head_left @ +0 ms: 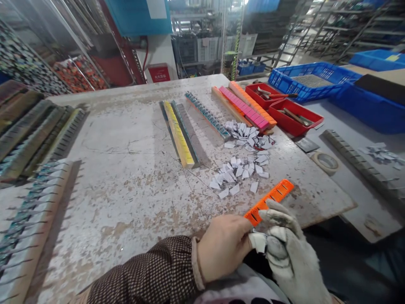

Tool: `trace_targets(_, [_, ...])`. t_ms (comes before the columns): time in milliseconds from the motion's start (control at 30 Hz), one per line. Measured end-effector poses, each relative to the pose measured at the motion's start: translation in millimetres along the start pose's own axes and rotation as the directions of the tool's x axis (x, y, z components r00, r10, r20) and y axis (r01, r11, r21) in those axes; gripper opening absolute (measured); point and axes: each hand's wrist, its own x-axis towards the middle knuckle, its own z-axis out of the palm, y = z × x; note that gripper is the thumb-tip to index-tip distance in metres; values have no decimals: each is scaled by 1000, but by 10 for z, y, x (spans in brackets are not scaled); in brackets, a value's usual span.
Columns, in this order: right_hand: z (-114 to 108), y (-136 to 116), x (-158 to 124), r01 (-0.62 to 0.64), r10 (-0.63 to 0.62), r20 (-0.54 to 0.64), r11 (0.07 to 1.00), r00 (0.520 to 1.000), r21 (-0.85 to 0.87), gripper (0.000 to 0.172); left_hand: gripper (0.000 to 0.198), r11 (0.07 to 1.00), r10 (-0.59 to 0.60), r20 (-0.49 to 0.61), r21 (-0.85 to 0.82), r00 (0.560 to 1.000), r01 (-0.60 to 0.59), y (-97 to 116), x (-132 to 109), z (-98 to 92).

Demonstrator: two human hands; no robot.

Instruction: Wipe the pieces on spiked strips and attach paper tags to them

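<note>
My left hand, bare below a dark checked sleeve, is closed at the near end of an orange slotted strip. The strip slants up and away to the right, with dark slots along its face. My right hand wears a whitish work glove. Its fingers curl over the strip's near part and pinch a small white tab beside my left thumb; what is attached to the tab is mostly hidden. Just beyond the strip lies a loose pile of small white tabs, and a second pile lies behind it.
A yellow slotted bar and a bar lined with small teal parts lie mid-table. Pink and orange bars sit near red trays of tools. Loaded bars line the left. Tape lies right.
</note>
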Motion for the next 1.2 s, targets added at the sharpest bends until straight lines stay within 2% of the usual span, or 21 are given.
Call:
trace_targets(67, [17, -23, 44, 13, -15, 94, 1000, 995, 25, 11, 33, 989, 138, 52, -61, 989, -135, 0, -26, 11])
trace_targets(133, [-11, -20, 75, -27, 8, 206, 996, 979, 89, 19, 34, 958, 263, 78, -138, 962, -251, -15, -31, 22])
trace_targets(200, [-58, 26, 89, -34, 14, 237, 996, 971, 82, 16, 32, 953, 289, 105, -130, 951, -275, -71, -3, 17])
trace_targets(267, [-94, 125, 89, 51, -45, 158, 998, 986, -33, 11, 21, 982, 175, 122, 44, 977, -181, -174, 60, -18])
trace_targets(333, [-99, 252, 83, 164, -148, 88, 961, 985, -223, 11, 2, 950, -16, 78, 313, 997, -9, -311, 144, -80])
trace_targets(400, [-71, 363, 83, 247, -223, 107, 884, 969, -397, 10, 15, 841, -156, 10, 526, 988, 128, -449, 230, -143])
trace_targets(433, [-47, 399, 87, 276, -243, 131, 845, 961, -459, 10, 18, 787, -194, -4, 596, 981, 158, -510, 268, -165])
trace_targets(533, [41, 412, 119, 329, -265, 195, 776, 944, -538, 9, 18, 705, -233, 5, 690, 972, 166, -633, 350, -176])
trace_targets(667, [130, 352, 190, 350, -228, 274, 732, 934, -584, 4, 18, 704, -252, 18, 690, 968, 171, -687, 387, -123])
trace_targets(767, [160, 399, 238, 357, -198, 328, 756, 924, -549, 9, 15, 714, -268, 33, 677, 963, 176, -693, 387, -112])
trace_targets(867, [174, 507, 250, 351, -191, 359, 817, 914, -458, 12, 13, 720, -282, 33, 667, 959, 189, -678, 395, -130])
trace_targets(1000, [197, 556, 219, 322, -209, 313, 871, 927, -370, 11, 19, 720, -295, 18, 661, 955, 210, -625, 442, -152])
trace_targets(1100, [201, 518, 222, 189, -128, 256, 955, 958, -230, 9, 24, 729, -307, 25, 648, 951, 219, -612, 494, -179])
trace_targets(1200, [155, 486, 284, 36, -13, 189, 992, 982, -118, 9, 15, 767, -325, 45, 597, 945, 236, -629, 537, -228])
